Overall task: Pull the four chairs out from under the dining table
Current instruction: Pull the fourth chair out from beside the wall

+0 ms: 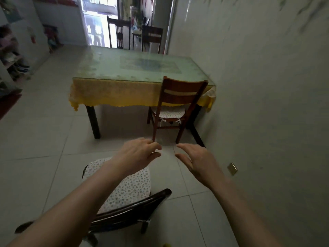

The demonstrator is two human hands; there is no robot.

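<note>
**Both hands reaching forward, empty, toward the dining table**

The person is holding both arms out toward the dining table [142,68]. The left hand [140,154] is hanging loosely curled and gripping nothing; the right hand [199,161] is spreading its fingers, also holding nothing. One chair [128,198] is standing well clear of the table, on the near side under the left forearm, its floral cushion facing up. A second chair [179,102] is sitting at the table's near edge by the wall, its seat tucked partly beneath the yellow tablecloth [114,93]. Two more chairs [119,32] are standing at the table's far side, their backs rising above the glass top.
</note>
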